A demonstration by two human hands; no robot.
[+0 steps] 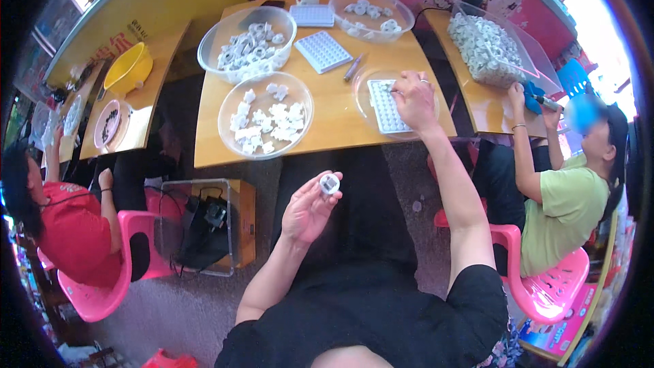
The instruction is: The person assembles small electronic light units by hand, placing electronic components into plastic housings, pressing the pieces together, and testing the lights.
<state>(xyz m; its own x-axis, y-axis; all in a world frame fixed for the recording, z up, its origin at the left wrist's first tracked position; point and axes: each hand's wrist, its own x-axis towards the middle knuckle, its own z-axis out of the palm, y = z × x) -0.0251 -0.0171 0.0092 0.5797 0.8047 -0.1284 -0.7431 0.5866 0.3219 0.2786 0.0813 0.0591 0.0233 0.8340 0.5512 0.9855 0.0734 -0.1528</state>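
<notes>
My left hand is raised in front of my lap, in front of the table's near edge. Its fingertips grip a small round white plastic part with a dark square in its middle. Over the table, my right hand reaches down to a white gridded tray, its fingers pinched together at the tray's upper right. Whatever those fingers hold is hidden. The tray lies in a shallow clear dish. Left of it, another clear dish holds white plastic pieces.
A clear bowl of grey-white parts stands at the back left, a shallower bowl at the back right. Between them lie two more gridded trays and a pen-like tool. People work at side tables, one left, one right.
</notes>
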